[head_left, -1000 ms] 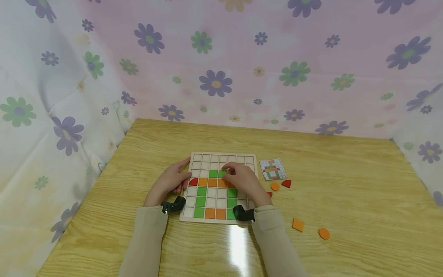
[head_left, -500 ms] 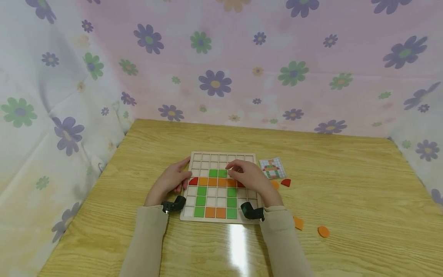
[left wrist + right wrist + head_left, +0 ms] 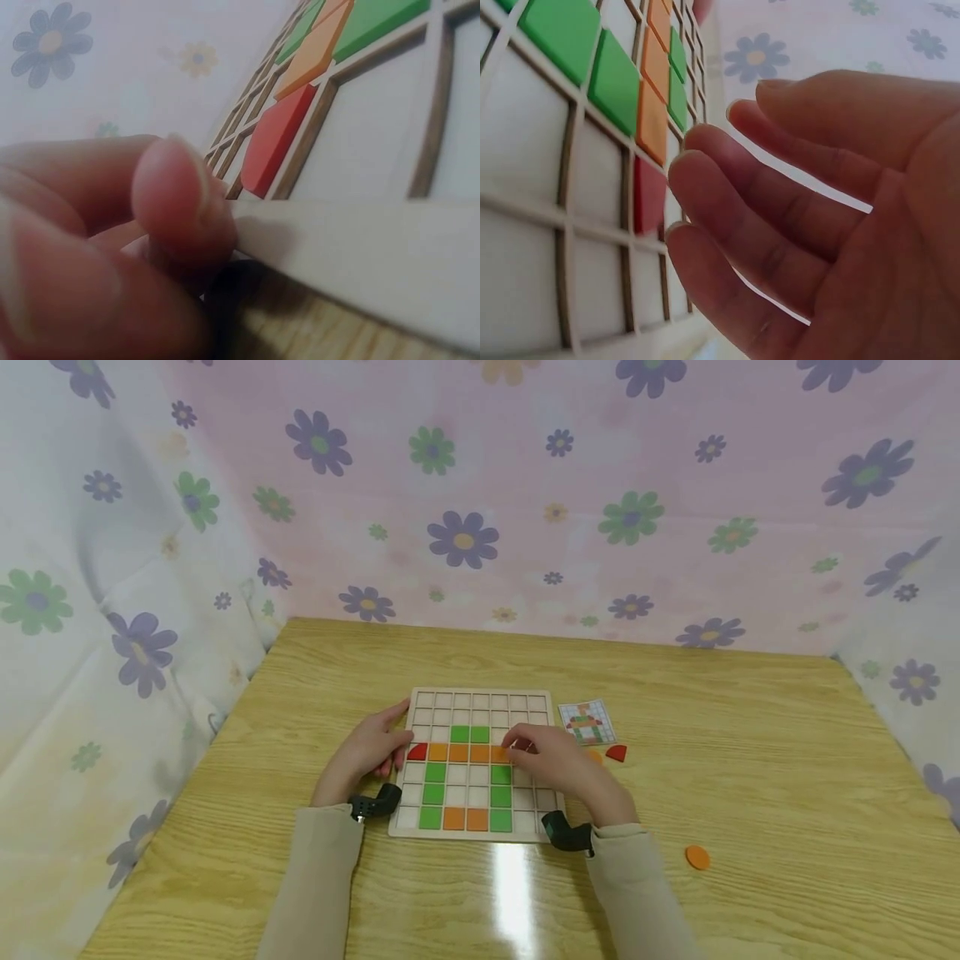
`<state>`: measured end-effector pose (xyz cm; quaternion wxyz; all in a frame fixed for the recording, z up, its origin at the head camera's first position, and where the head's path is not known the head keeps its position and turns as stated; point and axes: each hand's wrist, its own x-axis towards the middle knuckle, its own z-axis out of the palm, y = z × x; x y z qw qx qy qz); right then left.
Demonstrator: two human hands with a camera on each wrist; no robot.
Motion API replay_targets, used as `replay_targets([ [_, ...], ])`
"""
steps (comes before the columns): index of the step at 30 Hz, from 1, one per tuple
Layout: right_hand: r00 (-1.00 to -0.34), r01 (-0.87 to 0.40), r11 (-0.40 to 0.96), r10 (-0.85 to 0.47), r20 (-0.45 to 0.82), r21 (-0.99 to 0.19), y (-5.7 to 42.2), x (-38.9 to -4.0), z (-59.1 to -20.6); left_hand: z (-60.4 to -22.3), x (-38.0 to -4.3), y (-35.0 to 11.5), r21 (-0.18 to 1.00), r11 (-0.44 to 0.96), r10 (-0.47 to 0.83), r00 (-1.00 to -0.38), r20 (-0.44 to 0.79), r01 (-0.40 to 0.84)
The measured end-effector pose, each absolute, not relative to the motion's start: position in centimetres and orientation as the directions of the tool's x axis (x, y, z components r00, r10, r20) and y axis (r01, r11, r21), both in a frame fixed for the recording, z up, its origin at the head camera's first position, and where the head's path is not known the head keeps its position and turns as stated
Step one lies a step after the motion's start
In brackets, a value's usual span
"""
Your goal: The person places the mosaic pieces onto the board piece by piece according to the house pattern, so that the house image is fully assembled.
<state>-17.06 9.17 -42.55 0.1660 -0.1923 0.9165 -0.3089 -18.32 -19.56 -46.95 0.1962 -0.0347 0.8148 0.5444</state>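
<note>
A wooden grid board (image 3: 480, 700) lies on the table, with green, orange and red pieces in some of its cells. My left hand (image 3: 365, 750) rests at its left edge; in the left wrist view the thumb (image 3: 180, 195) touches the rim beside a red quarter-circle piece (image 3: 277, 139). Over the board's right side hovers my right hand (image 3: 551, 756), fingers loosely bent and holding nothing. The right wrist view shows those fingers close to another red piece (image 3: 649, 196) at the end of the orange row (image 3: 652, 120). From the head, this hand hides that red piece.
Right of the board lies a printed pattern card (image 3: 587, 722). Near it are a loose red quarter-circle piece (image 3: 617, 752) and a partly covered orange disc (image 3: 595, 757). Another orange disc (image 3: 697, 857) lies nearer the front. A flowered cloth (image 3: 510, 485) hangs behind the table.
My right hand has moved right and slightly nearer me, away from the upper green pieces. Its wrist and sleeve now hide the loose orange square. My left hand stays at the board's edge.
</note>
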Motion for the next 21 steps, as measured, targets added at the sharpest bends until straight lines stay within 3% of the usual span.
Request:
replay_targets([
  [5, -0.862, -0.212, 0.737, -0.45, -0.233, -0.642, 10.5, -16.8, -41.8, -47.0, -18.3, -19.4, 0.873, 0.401, 0.158, -0.919, -0.362, -0.276],
  [15, -0.83, -0.252, 0.766, -0.486, -0.275, -0.592, 11.8, -16.9, -41.6, -46.8, -18.3, -19.3, 0.873, 0.406, 0.161, -0.919, -0.36, -0.271],
  [21, -0.799, -0.217, 0.732, -0.513, -0.314, -0.646, 13.2, -17.0, -41.9, -47.0, -18.4, -19.4, 0.871, 0.423, 0.163, -0.924, -0.346, -0.251],
])
